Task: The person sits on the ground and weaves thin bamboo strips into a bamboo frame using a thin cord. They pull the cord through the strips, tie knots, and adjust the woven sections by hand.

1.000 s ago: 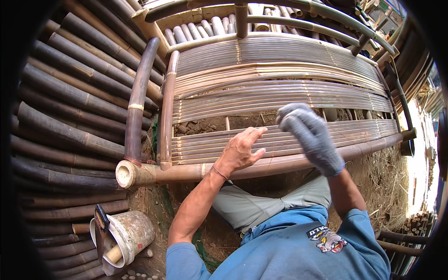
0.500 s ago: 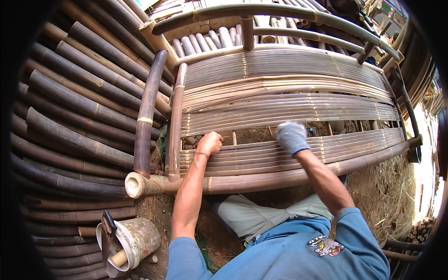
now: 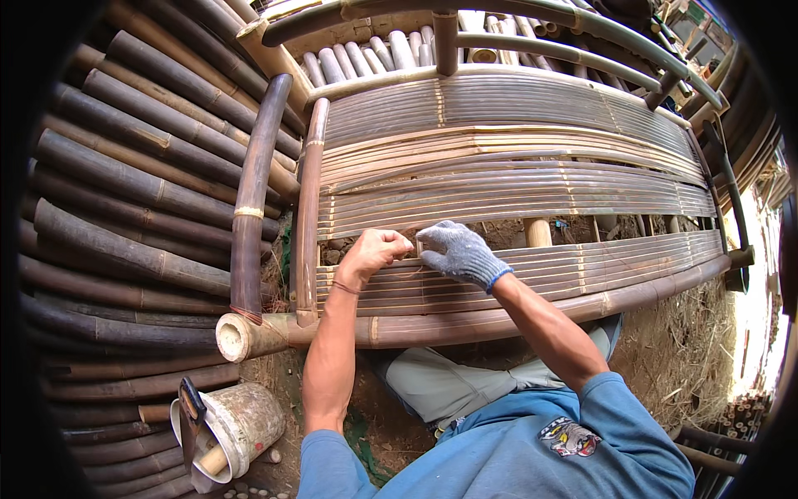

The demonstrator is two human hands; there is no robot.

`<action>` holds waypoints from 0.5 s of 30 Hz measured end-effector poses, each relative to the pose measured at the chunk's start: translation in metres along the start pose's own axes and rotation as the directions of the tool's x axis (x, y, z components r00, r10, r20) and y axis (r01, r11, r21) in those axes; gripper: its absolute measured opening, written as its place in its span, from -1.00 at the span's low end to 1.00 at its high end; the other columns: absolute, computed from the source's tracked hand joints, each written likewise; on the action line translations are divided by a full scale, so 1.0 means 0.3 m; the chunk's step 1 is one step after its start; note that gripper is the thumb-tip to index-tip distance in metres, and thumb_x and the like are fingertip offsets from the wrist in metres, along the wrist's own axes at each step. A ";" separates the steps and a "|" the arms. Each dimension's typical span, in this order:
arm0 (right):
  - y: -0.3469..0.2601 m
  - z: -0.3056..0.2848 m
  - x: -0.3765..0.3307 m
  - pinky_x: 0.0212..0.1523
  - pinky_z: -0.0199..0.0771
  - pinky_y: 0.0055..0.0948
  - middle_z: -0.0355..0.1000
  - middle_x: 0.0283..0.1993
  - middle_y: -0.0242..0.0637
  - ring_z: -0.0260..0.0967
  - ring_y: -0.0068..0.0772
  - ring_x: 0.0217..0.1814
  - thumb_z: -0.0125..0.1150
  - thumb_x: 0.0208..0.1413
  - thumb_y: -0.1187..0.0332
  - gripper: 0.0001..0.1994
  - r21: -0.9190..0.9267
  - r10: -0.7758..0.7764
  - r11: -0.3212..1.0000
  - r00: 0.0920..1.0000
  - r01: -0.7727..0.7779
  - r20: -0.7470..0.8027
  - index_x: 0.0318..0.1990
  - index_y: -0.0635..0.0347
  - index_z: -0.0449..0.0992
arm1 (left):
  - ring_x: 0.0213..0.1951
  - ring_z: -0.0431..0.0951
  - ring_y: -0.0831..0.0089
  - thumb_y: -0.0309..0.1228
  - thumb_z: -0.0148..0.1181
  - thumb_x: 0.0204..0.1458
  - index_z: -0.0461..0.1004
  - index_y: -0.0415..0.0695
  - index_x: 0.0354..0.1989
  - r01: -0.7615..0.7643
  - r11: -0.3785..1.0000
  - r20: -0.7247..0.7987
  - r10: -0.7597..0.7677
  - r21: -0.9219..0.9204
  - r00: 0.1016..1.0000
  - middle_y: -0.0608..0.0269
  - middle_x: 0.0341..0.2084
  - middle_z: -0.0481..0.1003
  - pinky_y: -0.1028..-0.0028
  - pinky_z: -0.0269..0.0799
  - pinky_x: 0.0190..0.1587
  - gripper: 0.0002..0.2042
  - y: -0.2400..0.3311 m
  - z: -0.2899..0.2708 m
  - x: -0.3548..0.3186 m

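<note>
Before me stands a bamboo bench [image 3: 515,324] with a seat of dark slats [image 3: 499,195]. My bare left hand [image 3: 378,252], a thin cord around its wrist, hovers above the seat's front gap with thumb and fingers pinched. Facing it, my right hand [image 3: 460,254] wears a grey knitted glove with a blue cuff, its fingers bent together toward the left fingertips. What either hand pinches is too small to make out. Below them lies the front band of slats [image 3: 532,273]. A round bamboo crosspiece [image 3: 539,233] shows in the gap right of the glove.
Dark bamboo poles [image 3: 141,200] are stacked along the left. A stained white bucket [image 3: 249,424] lies tilted at lower left, a handsaw [image 3: 193,407] and a bamboo piece in it. The bench's armrest post [image 3: 259,191] rises left of the seat; its backrest rail [image 3: 499,12] spans the far side.
My gloved right hand has moved left, from farther along the gap to beside my left hand. The left hand has turned and shifted slightly right, fingers pinched. The view has tilted slightly.
</note>
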State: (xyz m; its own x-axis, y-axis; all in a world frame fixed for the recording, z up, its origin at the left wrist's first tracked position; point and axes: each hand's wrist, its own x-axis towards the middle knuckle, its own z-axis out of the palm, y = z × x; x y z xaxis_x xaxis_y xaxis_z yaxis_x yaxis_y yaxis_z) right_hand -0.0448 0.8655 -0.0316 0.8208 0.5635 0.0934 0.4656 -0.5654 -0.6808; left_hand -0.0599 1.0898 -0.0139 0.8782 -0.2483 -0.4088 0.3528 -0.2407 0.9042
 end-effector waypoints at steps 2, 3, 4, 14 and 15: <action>-0.083 -0.026 -0.052 0.13 0.38 -0.12 0.53 0.00 -0.20 0.41 -0.04 0.10 0.34 0.05 0.08 -0.69 0.099 -0.094 0.990 0.991 0.104 -0.096 -0.14 0.03 0.64 | -0.54 0.41 0.68 -0.36 0.31 0.12 0.61 -0.25 -0.27 0.052 0.966 0.171 -0.009 -0.252 0.985 0.29 -0.45 0.59 0.66 0.32 -0.46 -0.82 0.040 -0.015 -0.058; -0.121 -0.051 -0.075 0.08 0.41 -0.18 0.55 -0.07 -0.15 0.44 -0.04 0.02 0.33 0.08 0.12 -0.74 0.113 -0.153 0.979 0.975 0.172 -0.159 -0.19 0.06 0.66 | -0.56 0.40 0.69 -0.36 0.31 0.13 0.60 -0.25 -0.25 0.068 0.938 0.215 0.007 -0.340 0.977 0.27 -0.43 0.60 0.68 0.32 -0.48 -0.81 0.055 -0.017 -0.085; -0.148 -0.099 -0.121 0.07 0.42 -0.23 0.56 -0.11 -0.17 0.46 -0.11 -0.02 0.29 0.14 0.13 -0.74 0.271 -0.164 0.943 0.978 0.193 -0.128 -0.21 0.11 0.66 | -0.58 0.38 0.71 -0.36 0.31 0.13 0.59 -0.24 -0.23 0.110 0.895 0.285 0.021 -0.433 0.958 0.25 -0.41 0.61 0.69 0.31 -0.50 -0.81 0.068 -0.020 -0.108; -0.312 -0.950 -1.107 -0.59 0.42 -0.48 0.24 -0.69 -0.41 0.17 -0.59 -0.69 0.15 0.25 0.30 -0.66 0.792 -0.154 0.327 0.856 0.516 -0.494 -0.60 0.15 0.36 | -0.54 0.60 0.55 -0.44 0.22 0.14 0.48 -0.28 -0.05 0.157 0.974 -0.281 -0.199 -0.164 0.939 0.18 -0.41 0.63 0.59 0.38 -0.61 -0.75 -0.029 0.076 -0.025; -0.310 -1.035 -1.253 -0.48 0.38 -0.47 0.24 -0.58 -0.39 0.16 -0.55 -0.57 0.12 0.26 0.30 -0.72 0.731 -0.095 0.457 0.845 0.507 -0.526 -0.51 0.17 0.36 | -0.50 0.62 0.46 -0.43 0.25 0.11 0.48 -0.28 -0.02 0.145 0.981 -0.304 -0.178 -0.127 0.936 0.19 -0.43 0.63 0.52 0.46 -0.56 -0.71 -0.043 0.080 -0.007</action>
State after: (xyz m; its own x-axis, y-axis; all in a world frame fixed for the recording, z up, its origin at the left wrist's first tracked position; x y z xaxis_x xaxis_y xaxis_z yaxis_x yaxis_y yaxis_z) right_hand -0.2939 0.5193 0.2222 0.8235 0.2128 0.5260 0.3871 0.4671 -0.7950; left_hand -0.0742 1.0708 -0.0277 0.8575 0.0959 -0.5055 0.5146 -0.1532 0.8437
